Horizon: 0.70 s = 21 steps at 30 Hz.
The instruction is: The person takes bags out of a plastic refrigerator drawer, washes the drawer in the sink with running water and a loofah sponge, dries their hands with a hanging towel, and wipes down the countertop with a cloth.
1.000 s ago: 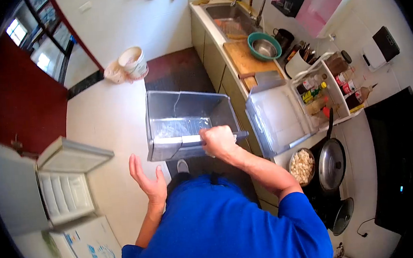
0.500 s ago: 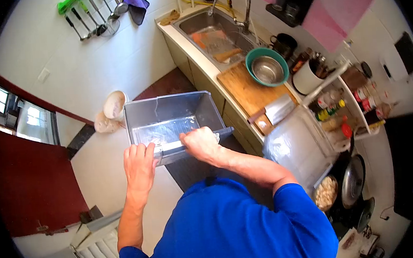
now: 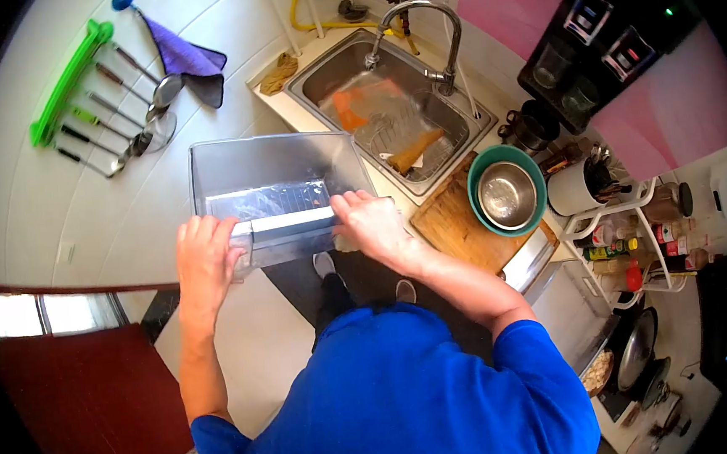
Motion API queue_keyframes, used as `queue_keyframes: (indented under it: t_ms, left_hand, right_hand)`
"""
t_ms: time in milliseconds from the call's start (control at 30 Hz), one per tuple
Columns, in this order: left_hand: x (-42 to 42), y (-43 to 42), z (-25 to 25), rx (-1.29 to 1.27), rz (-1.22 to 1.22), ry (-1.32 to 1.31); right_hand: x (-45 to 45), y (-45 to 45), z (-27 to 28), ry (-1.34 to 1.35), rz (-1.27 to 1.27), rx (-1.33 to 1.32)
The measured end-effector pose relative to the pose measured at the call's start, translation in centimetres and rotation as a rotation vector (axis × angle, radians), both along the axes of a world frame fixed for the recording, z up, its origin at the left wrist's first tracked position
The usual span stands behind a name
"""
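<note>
A clear grey plastic drawer [image 3: 279, 161] is held up in front of my body, its open top facing me, with bits of residue on its inner floor. My left hand [image 3: 206, 259] is wrapped round its near left corner. The near edge, by a white strip, is gripped by my right hand [image 3: 372, 229] toward the right end. Beyond the drawer's right side lies the steel sink [image 3: 371, 100], with an orange item and a brown item in it. The faucet [image 3: 452, 39] arches over the sink.
A wooden cutting board [image 3: 456, 229] carries a green basin [image 3: 479, 168] with a steel bowl [image 3: 506, 196]. A cleaver [image 3: 528, 259], another clear drawer [image 3: 567, 301] and a bottle rack [image 3: 644, 237] stand farther right. Utensils [image 3: 102, 110] hang at the left.
My left hand has gone from open to gripping the drawer's left corner. The drawer has moved toward the sink, and the view has turned toward the sink and utensil wall.
</note>
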State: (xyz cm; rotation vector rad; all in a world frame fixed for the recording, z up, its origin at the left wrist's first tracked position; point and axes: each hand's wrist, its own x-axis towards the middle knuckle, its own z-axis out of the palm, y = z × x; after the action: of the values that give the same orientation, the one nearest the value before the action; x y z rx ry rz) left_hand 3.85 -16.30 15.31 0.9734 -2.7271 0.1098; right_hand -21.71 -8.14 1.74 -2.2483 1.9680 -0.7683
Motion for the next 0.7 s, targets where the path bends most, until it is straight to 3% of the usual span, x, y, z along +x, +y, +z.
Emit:
queue_keyframes:
  t_ms: [167,300,533,700]
  left_hand:
    - [-3.2,-14.6,-0.4,0.038,-0.190,-0.016]
    - [-5.5,-25.6,-0.1,0.070,-0.377,-0.031]
    - [-11.4,-36.0,-1.6,0.179,-0.562,-0.051]
    - [-19.0,-40.6,-1.1,0.210,-0.696,-0.158]
  right_hand:
    - [-1.6,-8.2,-3.4,-0.179,-0.090,0.073]
    - [-1.0,-14.3,-2.2,-0.288,-0.248,0.113]
    - [-3.6,-21.3,-3.6,-0.266,-0.426,0.120]
    - [-8.7,-23.8,-4.4,-0.469,-0.461,0.190]
